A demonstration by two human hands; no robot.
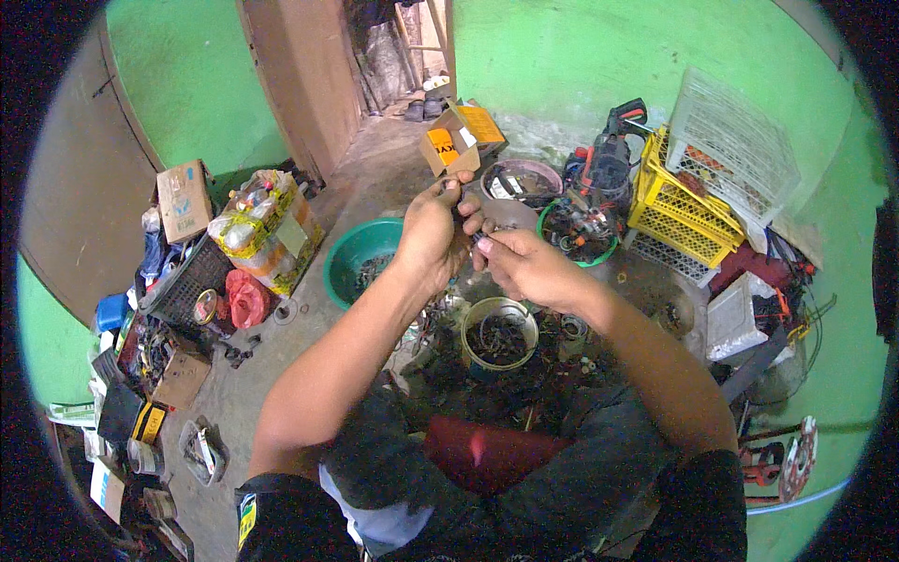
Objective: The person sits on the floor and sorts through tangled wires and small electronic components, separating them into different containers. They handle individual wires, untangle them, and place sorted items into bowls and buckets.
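My left hand and my right hand are close together in front of me, raised above the floor. The fingers of my left hand are curled around a small dark piece, mostly hidden, whose kind I cannot make out. My right hand pinches at the same spot, its thumb next to my left fingers. Below them stands a pale-rimmed bucket with small dark scraps in it. A green basin, also with small dark pieces inside, sits beyond my left forearm.
Beyond my hands are a pink-rimmed basin, an open cardboard box and a green-rimmed tub of mixed parts. Yellow crates stand at the right wall. Boxes and a dark crate crowd the left side. Loose debris surrounds the bucket.
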